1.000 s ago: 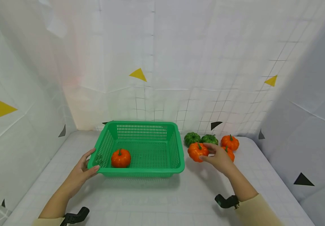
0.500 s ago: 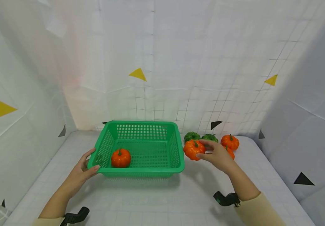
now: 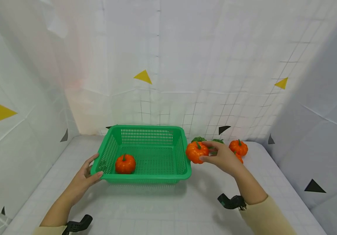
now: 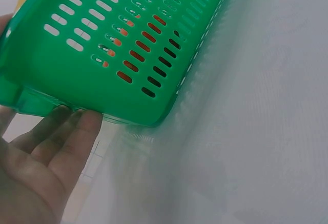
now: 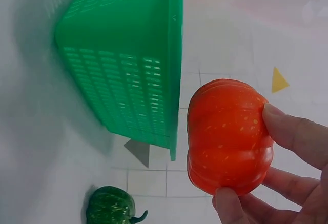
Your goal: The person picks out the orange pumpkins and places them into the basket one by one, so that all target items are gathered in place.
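Note:
A green plastic basket [image 3: 145, 178] stands on the table, with one orange pumpkin [image 3: 125, 164] lying at its left inside. My left hand [image 3: 83, 179] grips the basket's left end, thumb over the front corner and fingers along the side; the left wrist view shows its fingertips against the green wall. Between thumb and fingers, my right hand [image 3: 222, 158] holds a second orange pumpkin [image 3: 197, 152] by its right side, raised off the table. In the head view this pumpkin overlaps the basket's right rim. The right wrist view shows it [image 5: 228, 137] beside the rim, at about rim height.
Behind the right hand sit two green pumpkins, partly hidden, one of them a dark green pumpkin [image 5: 108, 206] with a curved stem. Farther right are an orange pumpkin [image 3: 238, 148] and another, mostly covered by the hand. White sheeting [image 3: 168, 81] walls in the table.
My right hand has carried the orange pumpkin left and slightly up, from in front of the green pumpkins to the basket's right rim. The left hand and basket have stayed put.

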### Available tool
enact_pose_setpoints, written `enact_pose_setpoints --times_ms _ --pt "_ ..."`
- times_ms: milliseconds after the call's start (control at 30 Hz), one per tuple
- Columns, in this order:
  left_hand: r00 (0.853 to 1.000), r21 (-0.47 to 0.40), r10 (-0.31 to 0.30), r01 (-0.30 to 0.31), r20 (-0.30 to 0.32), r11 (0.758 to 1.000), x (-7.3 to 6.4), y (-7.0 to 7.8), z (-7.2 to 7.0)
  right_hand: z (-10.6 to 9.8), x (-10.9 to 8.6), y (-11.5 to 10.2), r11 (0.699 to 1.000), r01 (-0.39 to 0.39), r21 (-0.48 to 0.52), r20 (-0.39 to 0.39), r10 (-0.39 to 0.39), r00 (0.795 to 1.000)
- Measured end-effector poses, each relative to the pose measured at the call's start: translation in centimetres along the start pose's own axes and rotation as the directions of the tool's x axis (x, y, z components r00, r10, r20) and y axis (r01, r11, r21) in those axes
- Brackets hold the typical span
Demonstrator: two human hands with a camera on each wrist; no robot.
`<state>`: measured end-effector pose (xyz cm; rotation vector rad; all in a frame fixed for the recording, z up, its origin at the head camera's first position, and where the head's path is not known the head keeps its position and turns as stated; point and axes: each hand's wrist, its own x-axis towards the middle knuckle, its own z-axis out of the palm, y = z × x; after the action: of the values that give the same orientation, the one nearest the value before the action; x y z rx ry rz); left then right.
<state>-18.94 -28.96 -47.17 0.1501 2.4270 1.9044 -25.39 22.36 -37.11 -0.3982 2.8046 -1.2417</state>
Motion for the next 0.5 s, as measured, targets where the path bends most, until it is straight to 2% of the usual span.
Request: enact_pose_setpoints --times_ms 233,500 --pt "1.000 -0.004 -0.003 0.003 0.002 1.000 0.0 0.1 0.1 -0.1 0.3 -1.7 0.999 0.043 -0.024 0.025 -0.043 0.999" --pt "1.000 0.003 -0.019 0.019 -0.013 1.000 -0.1 0.4 0.1 0.2 1.9 -4.4 0.997 0.066 -0.033 0.086 -0.063 0.994"
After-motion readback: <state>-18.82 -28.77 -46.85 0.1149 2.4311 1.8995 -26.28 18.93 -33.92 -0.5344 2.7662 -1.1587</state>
